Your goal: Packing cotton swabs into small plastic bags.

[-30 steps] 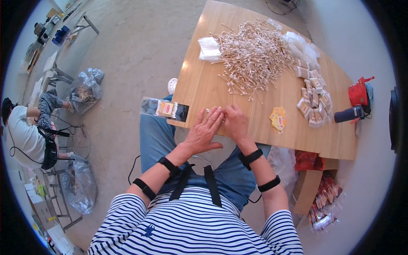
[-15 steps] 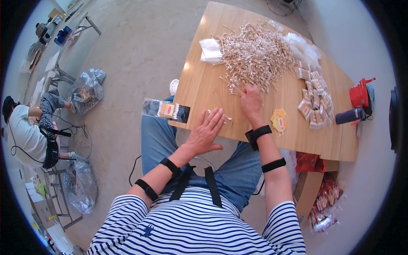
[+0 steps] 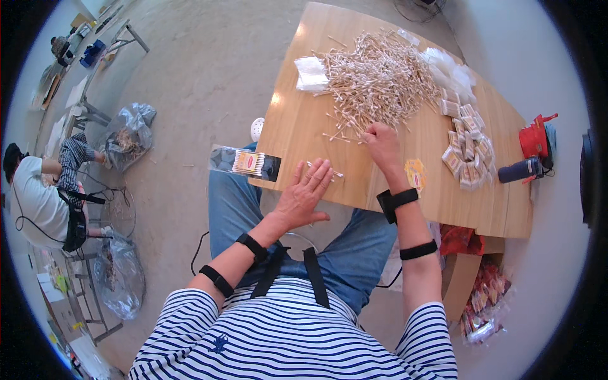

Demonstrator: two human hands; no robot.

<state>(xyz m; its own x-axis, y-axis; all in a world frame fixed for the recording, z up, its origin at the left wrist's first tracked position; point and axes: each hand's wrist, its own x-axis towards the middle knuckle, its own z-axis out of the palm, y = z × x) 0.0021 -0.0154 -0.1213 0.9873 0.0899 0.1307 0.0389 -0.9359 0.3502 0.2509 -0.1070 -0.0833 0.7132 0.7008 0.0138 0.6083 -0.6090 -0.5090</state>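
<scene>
My left hand lies flat near the table's front edge, fingers stretched. Beneath its fingertips a few cotton swabs stick out; how many lie under the palm is hidden. My right hand is closed at the near edge of a big heap of loose cotton swabs; anything between its fingers is too small to make out. Left of my left hand, a clear bag with a row of cotton swabs and a yellow-red card overhangs the table edge. Yellow printed cards lie beside my right wrist.
Packed swab bundles are piled at the right, near clear plastic bags. A dark blue bottle and red pouch stand beyond. White sheets lie left of the heap. A cardboard box sits below. Another person sits far left.
My right hand and forearm have shifted slightly right, the wrist now beside the yellow cards and partly covering them. My left hand stays flat in nearly the same place.
</scene>
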